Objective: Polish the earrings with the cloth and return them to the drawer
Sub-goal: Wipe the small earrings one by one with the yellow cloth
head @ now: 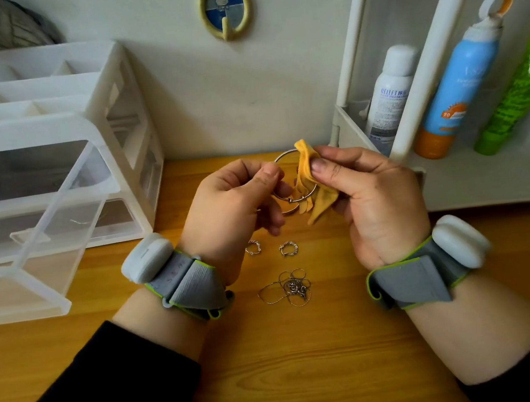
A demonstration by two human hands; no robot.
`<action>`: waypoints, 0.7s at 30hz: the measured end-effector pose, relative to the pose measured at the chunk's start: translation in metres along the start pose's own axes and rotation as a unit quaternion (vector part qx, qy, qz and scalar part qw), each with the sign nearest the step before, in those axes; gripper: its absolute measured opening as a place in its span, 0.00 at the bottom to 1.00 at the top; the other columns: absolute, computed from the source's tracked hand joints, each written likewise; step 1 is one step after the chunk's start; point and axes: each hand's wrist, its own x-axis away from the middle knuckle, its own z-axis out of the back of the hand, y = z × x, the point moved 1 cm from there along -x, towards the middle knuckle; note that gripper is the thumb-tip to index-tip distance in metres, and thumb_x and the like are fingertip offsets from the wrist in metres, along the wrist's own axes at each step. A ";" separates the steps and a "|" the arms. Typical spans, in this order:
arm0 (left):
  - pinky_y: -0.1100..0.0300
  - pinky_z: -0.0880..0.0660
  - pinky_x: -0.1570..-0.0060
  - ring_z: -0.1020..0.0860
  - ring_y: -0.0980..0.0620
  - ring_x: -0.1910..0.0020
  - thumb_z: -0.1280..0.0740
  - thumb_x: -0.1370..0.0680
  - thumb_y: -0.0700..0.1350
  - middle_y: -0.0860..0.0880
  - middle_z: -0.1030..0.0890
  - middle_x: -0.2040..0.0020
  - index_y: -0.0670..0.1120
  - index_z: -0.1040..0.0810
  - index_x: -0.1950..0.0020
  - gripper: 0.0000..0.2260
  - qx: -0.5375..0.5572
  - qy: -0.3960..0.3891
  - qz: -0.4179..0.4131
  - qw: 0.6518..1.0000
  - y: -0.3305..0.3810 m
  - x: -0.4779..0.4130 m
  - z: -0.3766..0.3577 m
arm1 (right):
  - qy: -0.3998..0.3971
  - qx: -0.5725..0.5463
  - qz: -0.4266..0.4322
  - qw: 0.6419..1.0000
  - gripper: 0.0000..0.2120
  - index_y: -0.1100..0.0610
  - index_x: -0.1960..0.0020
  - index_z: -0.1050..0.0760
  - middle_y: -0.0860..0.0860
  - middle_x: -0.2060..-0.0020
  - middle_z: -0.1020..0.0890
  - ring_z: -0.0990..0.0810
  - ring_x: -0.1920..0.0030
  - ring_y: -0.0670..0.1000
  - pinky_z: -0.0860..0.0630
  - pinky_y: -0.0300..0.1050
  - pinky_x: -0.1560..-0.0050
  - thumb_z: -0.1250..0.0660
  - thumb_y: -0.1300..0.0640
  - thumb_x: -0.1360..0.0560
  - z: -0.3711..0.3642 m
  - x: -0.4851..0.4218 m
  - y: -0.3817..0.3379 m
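Centrally, over a wooden desk point(277, 366): hoop earring point(284, 154), pinched by the left hand point(230, 201); yellow cloth point(306, 169), pinched onto it by the right hand point(376, 193). Small earrings point(288, 248) and chain point(292, 287) are laid beneath; an open drawer point(27, 230) is seen at left.

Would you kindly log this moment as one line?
left hand holds hoop earring | right hand pinches yellow cloth against it | drawer open

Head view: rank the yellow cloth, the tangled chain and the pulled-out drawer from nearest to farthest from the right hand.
1. Yellow cloth: pinched by the right hand itself.
2. Tangled chain: on the table, between the wrists.
3. Pulled-out drawer: far left, beyond the left hand, which holds the hoop earring.
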 end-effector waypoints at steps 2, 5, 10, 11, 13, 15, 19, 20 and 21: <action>0.64 0.35 0.76 0.32 0.55 0.77 0.36 0.22 0.44 0.52 0.23 0.72 0.41 0.21 0.56 0.08 -0.056 0.014 -0.025 0.998 0.000 0.000 0.002 | -0.005 0.032 0.022 0.999 0.08 0.56 0.58 0.17 0.52 0.64 0.14 0.16 0.60 0.52 0.22 0.43 0.58 0.27 0.67 0.33 0.001 0.001 -0.001; 0.65 0.37 0.76 0.35 0.57 0.76 0.36 0.22 0.45 0.51 0.25 0.70 0.42 0.20 0.56 0.08 -0.069 0.018 -0.036 0.997 -0.001 -0.001 0.003 | -0.012 0.066 0.046 0.997 0.09 0.57 0.56 0.17 0.54 0.61 0.14 0.15 0.58 0.52 0.21 0.41 0.59 0.26 0.66 0.34 0.000 0.003 0.001; 0.63 0.41 0.76 0.36 0.55 0.76 0.38 0.21 0.42 0.47 0.27 0.68 0.42 0.23 0.58 0.09 0.005 0.007 0.005 1.000 -0.002 -0.003 0.002 | -0.027 0.036 0.034 0.998 0.09 0.58 0.55 0.17 0.54 0.60 0.14 0.15 0.58 0.52 0.21 0.42 0.57 0.26 0.67 0.34 -0.002 0.002 0.002; 0.62 0.42 0.75 0.36 0.55 0.76 0.39 0.21 0.42 0.48 0.27 0.68 0.42 0.23 0.58 0.09 0.026 0.006 0.012 1.000 -0.002 -0.004 0.002 | -0.029 0.029 0.028 0.999 0.09 0.59 0.55 0.17 0.54 0.61 0.14 0.15 0.58 0.53 0.20 0.44 0.55 0.27 0.68 0.34 -0.002 0.002 0.001; 0.61 0.41 0.74 0.36 0.54 0.76 0.40 0.20 0.42 0.48 0.27 0.67 0.42 0.25 0.57 0.09 0.065 0.000 0.023 0.998 -0.001 -0.004 0.001 | -0.034 0.018 0.016 0.999 0.09 0.59 0.56 0.17 0.55 0.61 0.14 0.15 0.57 0.55 0.19 0.49 0.52 0.26 0.67 0.35 -0.002 0.002 0.002; 0.61 0.40 0.73 0.35 0.54 0.76 0.42 0.19 0.42 0.47 0.27 0.66 0.42 0.26 0.57 0.09 0.090 -0.006 0.032 0.995 -0.001 -0.004 0.001 | -0.038 0.011 0.006 0.999 0.10 0.58 0.56 0.17 0.56 0.61 0.15 0.16 0.57 0.56 0.20 0.51 0.51 0.26 0.64 0.37 -0.002 0.001 0.003; 0.60 0.40 0.72 0.34 0.53 0.75 0.43 0.19 0.42 0.47 0.28 0.66 0.42 0.27 0.57 0.09 0.109 -0.022 0.041 0.993 -0.002 -0.004 -0.001 | -0.030 0.007 0.002 1.000 0.11 0.56 0.58 0.17 0.56 0.61 0.15 0.16 0.56 0.57 0.21 0.52 0.51 0.25 0.59 0.41 0.000 0.000 0.003; 0.60 0.41 0.72 0.35 0.53 0.75 0.43 0.19 0.42 0.47 0.27 0.66 0.42 0.27 0.57 0.10 0.102 -0.022 0.042 0.994 -0.003 -0.004 -0.001 | -0.030 0.012 0.002 0.999 0.10 0.56 0.58 0.16 0.55 0.61 0.14 0.16 0.56 0.56 0.21 0.52 0.51 0.25 0.60 0.40 0.001 -0.001 0.003; 0.60 0.42 0.73 0.36 0.53 0.75 0.43 0.19 0.42 0.47 0.27 0.66 0.42 0.26 0.57 0.10 0.087 -0.018 0.040 0.995 -0.003 -0.004 0.000 | -0.032 0.017 0.000 0.999 0.09 0.56 0.58 0.16 0.55 0.61 0.14 0.16 0.56 0.56 0.22 0.51 0.52 0.25 0.61 0.39 0.001 0.000 0.004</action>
